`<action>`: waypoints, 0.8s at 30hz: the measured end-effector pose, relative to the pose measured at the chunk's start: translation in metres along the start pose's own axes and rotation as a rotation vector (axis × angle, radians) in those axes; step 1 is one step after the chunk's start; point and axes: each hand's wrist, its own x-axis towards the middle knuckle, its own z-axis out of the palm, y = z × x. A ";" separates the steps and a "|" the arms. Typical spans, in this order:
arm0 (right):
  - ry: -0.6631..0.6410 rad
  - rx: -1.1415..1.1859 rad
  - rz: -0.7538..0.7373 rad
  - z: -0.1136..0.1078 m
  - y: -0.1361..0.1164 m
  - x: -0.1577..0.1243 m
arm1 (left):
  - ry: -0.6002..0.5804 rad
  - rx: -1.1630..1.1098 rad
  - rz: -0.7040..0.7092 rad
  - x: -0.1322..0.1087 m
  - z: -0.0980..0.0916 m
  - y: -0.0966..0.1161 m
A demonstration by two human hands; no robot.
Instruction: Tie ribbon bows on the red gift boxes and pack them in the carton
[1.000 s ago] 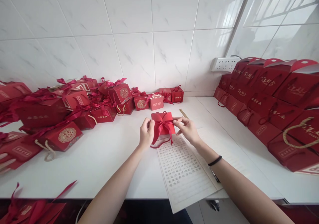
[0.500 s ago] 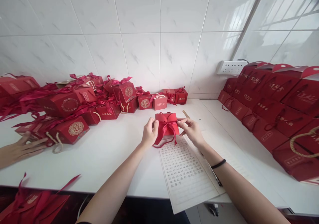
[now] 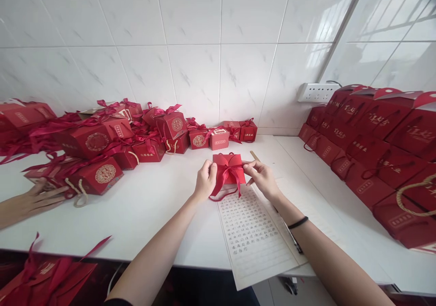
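Note:
Between my two hands is a small red gift box (image 3: 239, 175) with a dark red ribbon (image 3: 223, 177) tied in a bow on its front. My left hand (image 3: 205, 179) is closed on the box's left side, thumb toward me. On the right, my right hand (image 3: 260, 176) pinches at the box's edge near the end of the bow. A red cord handle (image 3: 223, 198) hangs below the box. Beneath it lies a handwritten sheet (image 3: 252, 233) on the white table (image 3: 163, 219).
Ribboned red boxes (image 3: 91, 138) are heaped at the left, where another person's hand (image 3: 34, 204) touches one. Stacked red boxes (image 3: 371, 151) line the right side. A pen (image 3: 295, 242) lies by the paper. A power strip (image 3: 317, 92) is on the wall. Below the table's edge sits another ribboned box (image 3: 47, 278).
The whole view has shifted very slightly. My hands keep the same hold on the box, and the other person's hand stays at the left boxes.

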 end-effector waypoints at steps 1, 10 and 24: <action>-0.008 0.002 0.000 -0.001 0.000 0.001 | -0.006 -0.004 -0.001 0.000 -0.001 0.000; -0.024 0.028 0.048 -0.003 -0.001 0.004 | -0.015 -0.086 -0.073 0.004 0.001 0.001; -0.084 -0.011 0.083 -0.016 -0.006 0.000 | -0.137 -0.386 -0.167 0.007 -0.009 0.001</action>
